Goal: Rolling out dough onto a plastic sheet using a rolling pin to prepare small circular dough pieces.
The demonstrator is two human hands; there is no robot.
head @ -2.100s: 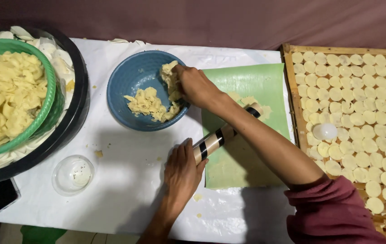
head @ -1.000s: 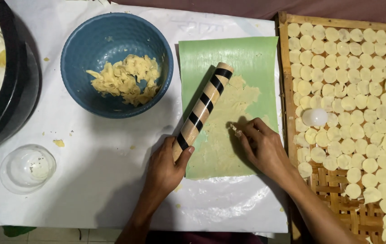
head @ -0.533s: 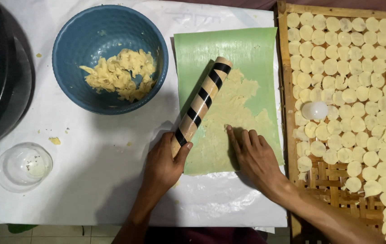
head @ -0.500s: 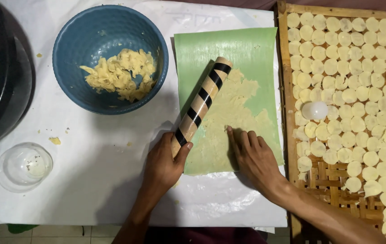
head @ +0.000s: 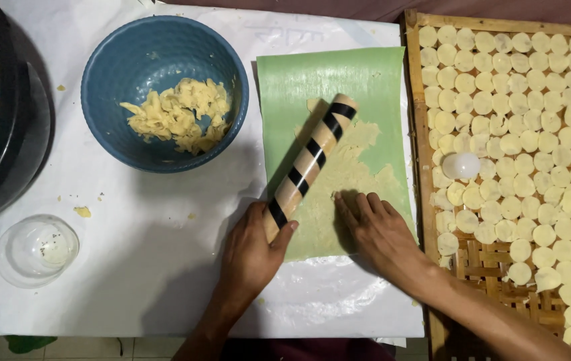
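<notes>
- Since half a second ago, the right hand (head: pixel 380 230) has slid a little leftward over the dough; the roller has barely shifted.
- The left hand (head: pixel 250 253) is clamped around the near end of the striped rolling pin (head: pixel 309 166).
- The pin's long axis runs diagonally, away from that hand toward the upper right.
- The right hand lies flat, fingers together, pressing the thin dough sheet (head: pixel 339 177) just right of the pin.
- The dough lies on a green mat (head: pixel 372 80).
- Further out: a blue bowl (head: pixel 108 80) of dough scraps to the left, and a bamboo tray (head: pixel 425 154) of round cut discs to the right.

White-covered table (head: pixel 165 294), blue bowl (head: pixel 105 73), green sheet (head: pixel 365 73), bamboo tray (head: pixel 425 134), glass cup (head: pixel 37 249)
</notes>
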